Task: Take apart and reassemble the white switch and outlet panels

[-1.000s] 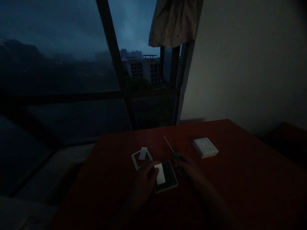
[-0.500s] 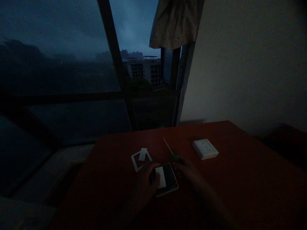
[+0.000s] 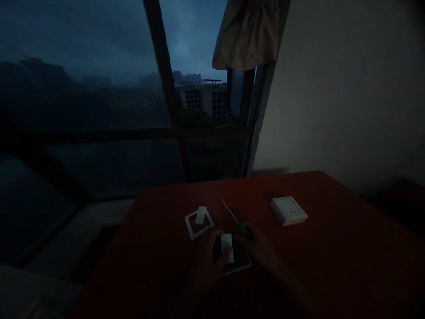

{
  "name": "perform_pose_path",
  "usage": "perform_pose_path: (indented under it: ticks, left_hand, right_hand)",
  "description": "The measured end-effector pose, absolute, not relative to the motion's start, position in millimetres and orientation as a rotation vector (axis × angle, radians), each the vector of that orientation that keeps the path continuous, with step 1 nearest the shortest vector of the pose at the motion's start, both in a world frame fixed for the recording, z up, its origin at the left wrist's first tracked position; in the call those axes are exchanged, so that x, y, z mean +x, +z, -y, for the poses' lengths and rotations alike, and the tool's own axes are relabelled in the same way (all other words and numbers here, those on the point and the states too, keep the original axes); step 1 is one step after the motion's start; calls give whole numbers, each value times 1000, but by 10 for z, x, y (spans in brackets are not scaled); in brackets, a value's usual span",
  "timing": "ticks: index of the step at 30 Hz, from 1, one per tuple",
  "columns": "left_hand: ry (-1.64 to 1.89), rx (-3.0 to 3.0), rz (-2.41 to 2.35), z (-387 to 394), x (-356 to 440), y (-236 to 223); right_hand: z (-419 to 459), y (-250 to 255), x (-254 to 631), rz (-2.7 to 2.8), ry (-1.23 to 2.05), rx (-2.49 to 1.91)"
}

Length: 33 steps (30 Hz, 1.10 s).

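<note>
My left hand point(image 3: 210, 261) is closed around the left side of a square wall switch point(image 3: 240, 258), dark inside with a pale rim. Its thumb lies on a white rectangular piece point(image 3: 227, 242) in the switch. Over the right edge of the switch, my right hand point(image 3: 259, 244) grips a screwdriver point(image 3: 242, 229) by its green handle, the thin shaft pointing away to the upper left. Just beyond my left hand lies a white square frame point(image 3: 189, 227), with a loose white rectangular plate point(image 3: 200, 215) across its far side. Dim light hides the finger details.
On the right of the reddish-brown table point(image 3: 332, 252) rests a white wall socket point(image 3: 290, 210) on a thick square box. Large windows point(image 3: 109, 164) stand behind the table's left and far edges. A pale wall point(image 3: 338, 97) rises at the right, and a cloth point(image 3: 247, 37) hangs by the window.
My right hand has brought the screwdriver left and nearer, so its handle now overlaps the switch. My left hand keeps hold of the switch. The whole view has shifted slightly.
</note>
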<state>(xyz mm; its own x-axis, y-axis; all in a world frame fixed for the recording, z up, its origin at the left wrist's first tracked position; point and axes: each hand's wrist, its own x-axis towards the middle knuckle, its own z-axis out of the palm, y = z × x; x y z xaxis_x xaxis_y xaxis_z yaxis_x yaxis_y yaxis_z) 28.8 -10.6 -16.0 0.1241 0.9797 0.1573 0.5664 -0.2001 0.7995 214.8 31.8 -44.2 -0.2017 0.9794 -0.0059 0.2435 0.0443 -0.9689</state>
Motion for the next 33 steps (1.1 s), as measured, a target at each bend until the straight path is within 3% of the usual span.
perform_pose_path:
  ticks: [33]
  left_hand:
    - [911,1996,-1505,93,223,-227]
  right_hand:
    - [-305,-410,2142,1532,1298,-1200]
